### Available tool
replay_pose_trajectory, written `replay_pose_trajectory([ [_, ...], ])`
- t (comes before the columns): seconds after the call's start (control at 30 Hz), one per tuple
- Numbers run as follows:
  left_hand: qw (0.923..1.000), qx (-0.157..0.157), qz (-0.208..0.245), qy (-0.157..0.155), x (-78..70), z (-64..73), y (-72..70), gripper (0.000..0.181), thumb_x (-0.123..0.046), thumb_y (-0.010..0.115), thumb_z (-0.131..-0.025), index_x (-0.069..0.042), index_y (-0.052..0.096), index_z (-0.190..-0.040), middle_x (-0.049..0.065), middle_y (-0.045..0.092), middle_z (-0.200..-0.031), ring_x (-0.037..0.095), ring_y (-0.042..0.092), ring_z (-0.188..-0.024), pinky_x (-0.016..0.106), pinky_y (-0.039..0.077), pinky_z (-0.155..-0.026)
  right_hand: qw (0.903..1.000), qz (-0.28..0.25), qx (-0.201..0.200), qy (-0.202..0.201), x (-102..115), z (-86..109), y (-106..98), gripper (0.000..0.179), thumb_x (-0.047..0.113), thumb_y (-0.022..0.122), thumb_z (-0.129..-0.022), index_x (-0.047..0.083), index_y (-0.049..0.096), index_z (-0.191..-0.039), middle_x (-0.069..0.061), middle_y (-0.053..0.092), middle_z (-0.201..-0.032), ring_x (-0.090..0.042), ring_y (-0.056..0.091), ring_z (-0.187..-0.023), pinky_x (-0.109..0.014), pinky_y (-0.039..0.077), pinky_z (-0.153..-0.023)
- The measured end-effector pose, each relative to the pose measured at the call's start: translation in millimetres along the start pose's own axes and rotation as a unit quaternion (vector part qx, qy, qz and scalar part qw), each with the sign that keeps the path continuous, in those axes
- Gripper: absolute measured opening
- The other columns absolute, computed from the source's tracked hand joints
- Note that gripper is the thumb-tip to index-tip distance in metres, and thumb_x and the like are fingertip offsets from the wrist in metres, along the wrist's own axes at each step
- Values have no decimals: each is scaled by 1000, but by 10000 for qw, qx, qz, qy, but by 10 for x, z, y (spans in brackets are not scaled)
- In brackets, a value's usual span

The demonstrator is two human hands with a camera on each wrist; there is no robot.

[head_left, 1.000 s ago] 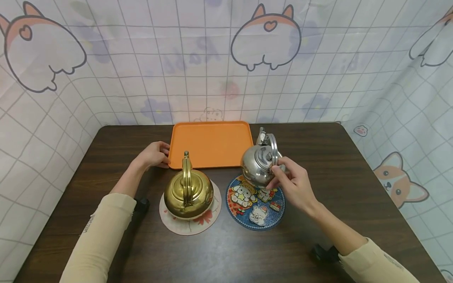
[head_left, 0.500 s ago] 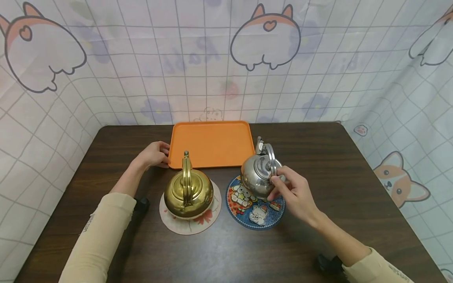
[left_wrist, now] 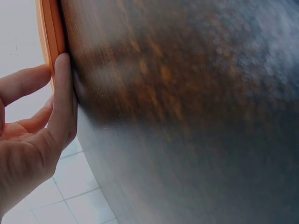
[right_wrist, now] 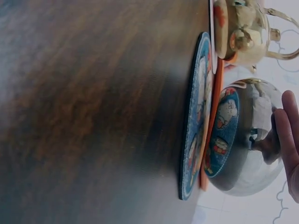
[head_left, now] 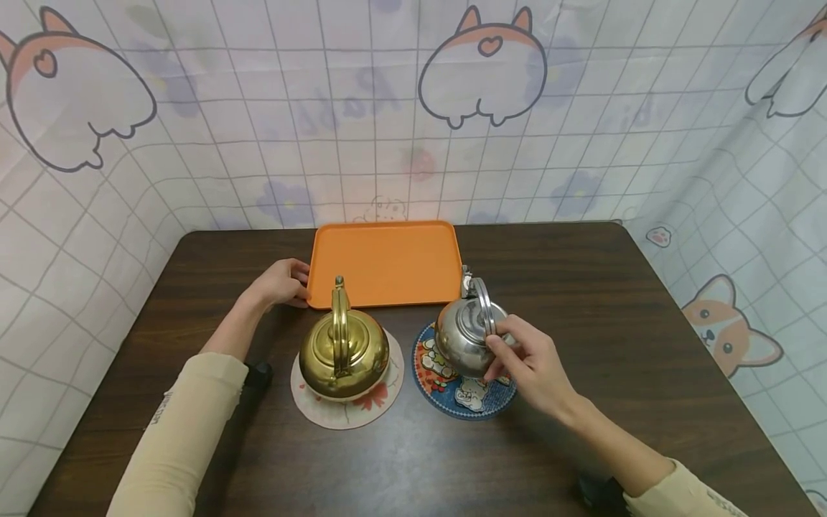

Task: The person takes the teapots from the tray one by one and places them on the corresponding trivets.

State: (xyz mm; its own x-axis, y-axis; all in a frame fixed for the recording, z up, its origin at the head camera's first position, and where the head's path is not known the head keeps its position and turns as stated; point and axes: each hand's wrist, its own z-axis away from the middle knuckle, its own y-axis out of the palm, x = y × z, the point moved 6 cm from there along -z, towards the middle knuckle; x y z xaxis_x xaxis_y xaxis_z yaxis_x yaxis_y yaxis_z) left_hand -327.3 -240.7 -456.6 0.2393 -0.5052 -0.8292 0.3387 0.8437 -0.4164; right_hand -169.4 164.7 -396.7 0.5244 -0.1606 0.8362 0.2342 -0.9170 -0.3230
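My right hand (head_left: pixel 531 365) pinches the handle of a silver kettle (head_left: pixel 457 332), its spout pointing away from me. In the right wrist view the silver kettle (right_wrist: pixel 252 140) hangs slightly above a round blue cartoon mat (right_wrist: pixel 198 102), apart from it. At the left edge of the orange tray (head_left: pixel 388 266) is my left hand (head_left: pixel 279 282). The left wrist view has the thumb and a finger (left_wrist: pixel 63 88) of that hand on either side of the tray's rim (left_wrist: pixel 50 28). A gold kettle (head_left: pixel 362 345) stands between the hands, nearer to me.
Under the gold kettle lies a round pale mat (head_left: pixel 323 411) with red flowers. Everything rests on a dark wooden table (head_left: pixel 400 467). A white grid-patterned curtain (head_left: pixel 362 143) with corgi drawings surrounds the back and sides.
My right hand has brought the silver kettle toward me and down, over the blue mat, now covering more of it. The left hand, tray and gold kettle have not moved.
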Motion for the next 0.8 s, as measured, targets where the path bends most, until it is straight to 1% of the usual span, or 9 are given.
replay_pose_trajectory([
  [0.2, 10000, 26, -6, 44, -3, 8, 8, 61, 13, 59, -95, 15, 32, -149, 33, 42, -136, 39, 62, -106, 37, 63, -82, 9999, 21, 106, -64, -36, 30, 44, 15, -10, 58, -99, 1, 64, -107, -14, 60, -93, -19, 68, -55, -37, 59, -47],
  [0.43, 9999, 22, -35, 131, -14, 32, -2, 62, 11, 59, -96, 14, 30, -151, 34, 41, -139, 43, 60, -112, 41, 61, -87, 9993, 152, 306, -122, -35, 21, 101, 11, -8, 62, -98, 2, 64, -103, -13, 61, -90, -18, 68, -56, -31, 60, -51],
  [0.53, 9996, -6, -140, 264, 0, 51, -11, 61, 9, 59, -96, 14, 31, -151, 33, 43, -137, 43, 60, -112, 42, 61, -88, 9988, 226, 430, -5, -41, 13, 118, 11, -8, 63, -98, 1, 64, -103, -14, 63, -90, -19, 68, -57, -31, 61, -54],
  [0.63, 9986, -24, -327, 413, 41, 80, -4, 59, 6, 59, -97, 13, 34, -150, 32, 47, -133, 40, 61, -109, 42, 61, -88, 9977, 332, 573, 117, -38, 14, 113, 14, -7, 64, -97, 3, 64, -106, -15, 65, -92, -21, 69, -58, -32, 62, -57],
  [0.7, 9979, -2, -404, 506, 70, 103, 7, 58, 4, 58, -98, 14, 34, -150, 32, 48, -131, 39, 61, -107, 41, 61, -87, 9970, 415, 648, 129, -32, 12, 91, 17, -6, 66, -96, 5, 65, -110, -14, 66, -94, -20, 70, -59, -33, 62, -57],
  [0.8, 9964, -31, -598, 599, 101, 148, 16, 56, 0, 58, -100, 13, 35, -150, 30, 49, -128, 37, 62, -104, 41, 60, -86, 9960, 623, 626, 98, -27, -12, 14, 18, -4, 66, -97, 10, 66, -110, -8, 67, -90, -19, 68, -57, -32, 62, -56],
])
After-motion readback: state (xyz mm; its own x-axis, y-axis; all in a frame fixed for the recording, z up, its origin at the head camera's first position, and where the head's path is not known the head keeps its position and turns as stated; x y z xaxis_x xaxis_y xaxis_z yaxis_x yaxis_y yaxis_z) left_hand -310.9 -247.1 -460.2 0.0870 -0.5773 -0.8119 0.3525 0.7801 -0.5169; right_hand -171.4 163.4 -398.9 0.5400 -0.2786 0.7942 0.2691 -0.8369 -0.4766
